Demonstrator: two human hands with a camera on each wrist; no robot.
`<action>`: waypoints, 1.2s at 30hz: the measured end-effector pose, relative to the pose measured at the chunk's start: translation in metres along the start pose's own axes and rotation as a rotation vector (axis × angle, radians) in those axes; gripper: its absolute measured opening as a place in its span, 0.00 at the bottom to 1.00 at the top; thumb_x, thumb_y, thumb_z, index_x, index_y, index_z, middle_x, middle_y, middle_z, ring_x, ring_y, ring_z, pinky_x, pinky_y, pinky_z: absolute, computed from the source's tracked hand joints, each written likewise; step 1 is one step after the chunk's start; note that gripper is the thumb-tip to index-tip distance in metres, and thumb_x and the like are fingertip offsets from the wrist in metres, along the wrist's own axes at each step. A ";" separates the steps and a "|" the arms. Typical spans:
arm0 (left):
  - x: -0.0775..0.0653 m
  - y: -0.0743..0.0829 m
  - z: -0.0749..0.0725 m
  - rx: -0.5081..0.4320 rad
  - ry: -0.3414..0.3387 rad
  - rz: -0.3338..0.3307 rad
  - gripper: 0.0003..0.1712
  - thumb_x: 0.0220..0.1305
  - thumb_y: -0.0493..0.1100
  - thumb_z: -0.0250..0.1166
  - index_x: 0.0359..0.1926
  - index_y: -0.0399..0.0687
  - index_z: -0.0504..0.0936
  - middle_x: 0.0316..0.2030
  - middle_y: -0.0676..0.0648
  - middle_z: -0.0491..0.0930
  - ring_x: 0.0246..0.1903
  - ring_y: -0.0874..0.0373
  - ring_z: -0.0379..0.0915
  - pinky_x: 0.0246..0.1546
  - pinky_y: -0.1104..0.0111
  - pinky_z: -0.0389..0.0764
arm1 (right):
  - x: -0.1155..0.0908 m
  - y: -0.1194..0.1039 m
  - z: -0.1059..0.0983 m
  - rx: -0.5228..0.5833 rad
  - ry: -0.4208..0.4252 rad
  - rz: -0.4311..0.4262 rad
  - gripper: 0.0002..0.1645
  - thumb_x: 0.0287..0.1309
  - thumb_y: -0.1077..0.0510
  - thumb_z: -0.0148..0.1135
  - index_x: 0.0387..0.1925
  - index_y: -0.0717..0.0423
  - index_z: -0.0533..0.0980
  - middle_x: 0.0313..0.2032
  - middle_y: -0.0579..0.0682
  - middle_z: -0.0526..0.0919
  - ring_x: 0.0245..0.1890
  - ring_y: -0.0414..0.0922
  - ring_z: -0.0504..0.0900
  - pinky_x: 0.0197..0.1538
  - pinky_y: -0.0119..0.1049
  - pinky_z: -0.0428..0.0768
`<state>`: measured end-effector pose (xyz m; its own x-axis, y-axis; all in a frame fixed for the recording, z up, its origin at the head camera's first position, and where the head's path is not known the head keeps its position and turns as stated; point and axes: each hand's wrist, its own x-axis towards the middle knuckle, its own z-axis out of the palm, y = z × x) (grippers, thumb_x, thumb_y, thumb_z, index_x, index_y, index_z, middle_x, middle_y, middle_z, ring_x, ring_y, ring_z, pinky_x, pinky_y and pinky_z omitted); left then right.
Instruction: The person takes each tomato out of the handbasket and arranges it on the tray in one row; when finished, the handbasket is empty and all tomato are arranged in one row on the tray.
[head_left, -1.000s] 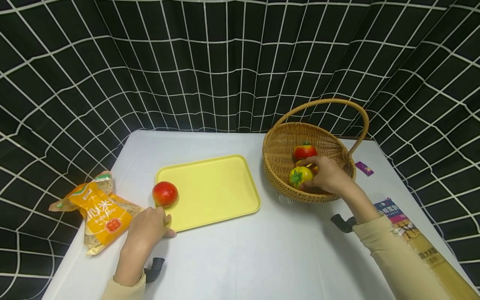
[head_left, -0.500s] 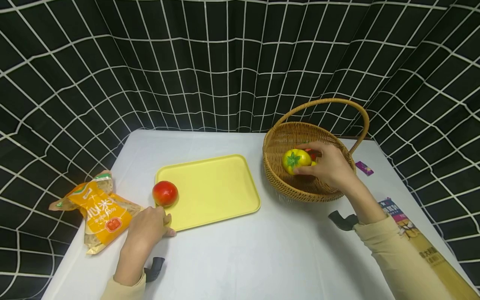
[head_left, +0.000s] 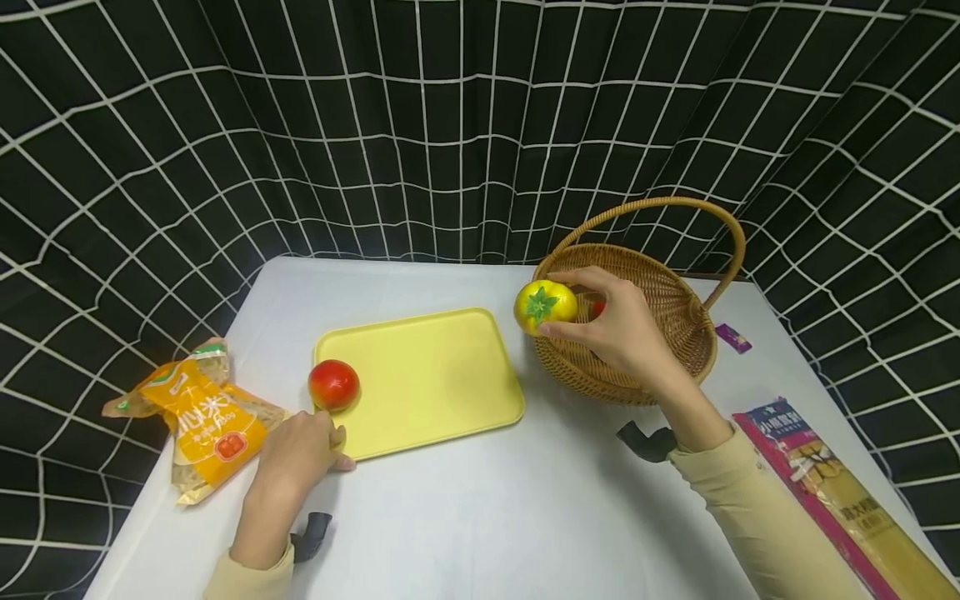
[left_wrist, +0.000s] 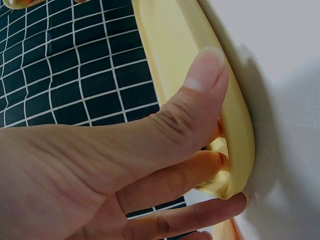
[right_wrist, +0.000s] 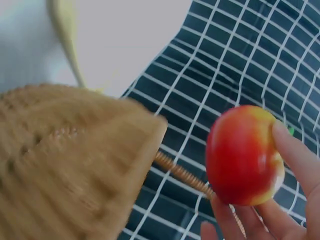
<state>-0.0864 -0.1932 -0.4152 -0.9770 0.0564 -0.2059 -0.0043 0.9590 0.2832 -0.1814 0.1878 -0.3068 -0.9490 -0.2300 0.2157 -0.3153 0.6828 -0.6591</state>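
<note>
My right hand (head_left: 611, 321) pinches a tomato (head_left: 546, 307) between thumb and fingers, over the left rim of the wicker basket (head_left: 667, 350). From above, the tomato looks yellow with a green star-shaped calyx; in the right wrist view its red underside shows. A yellow tray (head_left: 431, 379) lies to the left of the basket, and my left hand (head_left: 300, 454) grips its near left corner. The left wrist view has the thumb (left_wrist: 205, 70) along the rim and other fingers at the corner. A red tomato (head_left: 333, 385) sits at the tray's left edge.
Another red tomato (head_left: 597, 309) shows inside the basket, mostly hidden behind my right hand. An orange food bag (head_left: 213, 429) lies beyond my left hand. At right are a long packet (head_left: 832, 492) and a small purple packet (head_left: 732, 338). A black grid-patterned curtain (head_left: 450, 125) surrounds the table.
My right hand has taken hold of the yellow-topped tomato and moved it up and left, from inside the basket to over its left rim. The left hand stays at the tray corner.
</note>
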 end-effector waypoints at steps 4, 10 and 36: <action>0.000 0.001 0.000 0.000 0.011 0.006 0.18 0.45 0.45 0.87 0.24 0.45 0.85 0.16 0.49 0.63 0.22 0.53 0.64 0.29 0.64 0.63 | 0.006 -0.009 0.012 0.064 0.030 -0.023 0.39 0.50 0.54 0.86 0.64 0.52 0.81 0.60 0.51 0.84 0.60 0.53 0.80 0.64 0.54 0.78; -0.001 0.001 0.001 -0.004 0.030 0.011 0.16 0.47 0.44 0.87 0.24 0.43 0.86 0.16 0.49 0.62 0.21 0.53 0.63 0.28 0.64 0.63 | 0.016 -0.026 0.039 0.130 0.018 -0.027 0.40 0.49 0.51 0.87 0.64 0.52 0.82 0.58 0.49 0.84 0.57 0.51 0.80 0.61 0.52 0.79; -0.001 -0.002 0.002 -0.016 0.026 0.001 0.25 0.47 0.45 0.86 0.17 0.49 0.75 0.18 0.51 0.55 0.22 0.53 0.62 0.29 0.64 0.62 | 0.044 -0.050 0.199 0.230 -0.231 0.100 0.39 0.48 0.54 0.88 0.63 0.53 0.81 0.64 0.50 0.83 0.60 0.53 0.83 0.58 0.45 0.82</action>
<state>-0.0851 -0.1947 -0.4177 -0.9822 0.0497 -0.1809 -0.0067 0.9543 0.2987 -0.2065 0.0054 -0.4079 -0.9407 -0.3392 -0.0099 -0.1868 0.5418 -0.8195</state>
